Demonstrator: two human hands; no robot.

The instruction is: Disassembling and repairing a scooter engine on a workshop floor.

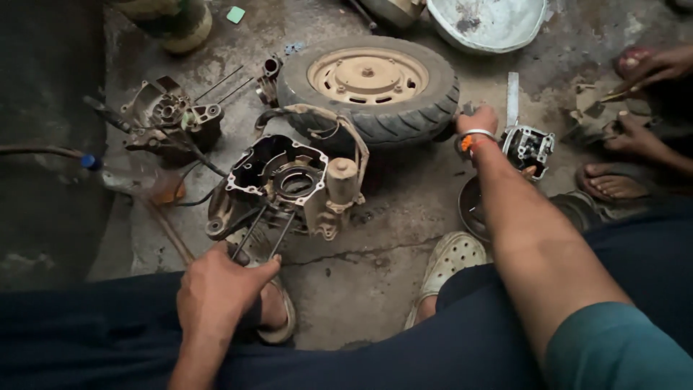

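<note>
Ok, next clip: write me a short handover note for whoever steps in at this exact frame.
Left hand: closed around the long studs sticking out of the engine crankcase, which lies on the concrete floor.
Right hand: stretched out past the tyre, at the small metal engine part; its grip is hidden.
Done: crankcase is open, innards exposed; a second casing lies to the left.
Left: cannot tell beyond that. Another person's hands work at far right.

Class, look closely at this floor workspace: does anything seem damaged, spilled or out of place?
Yes. The concrete floor has a crack running just in front of the opened engine case, and dark stains spread around the wheel lying flat.
</note>
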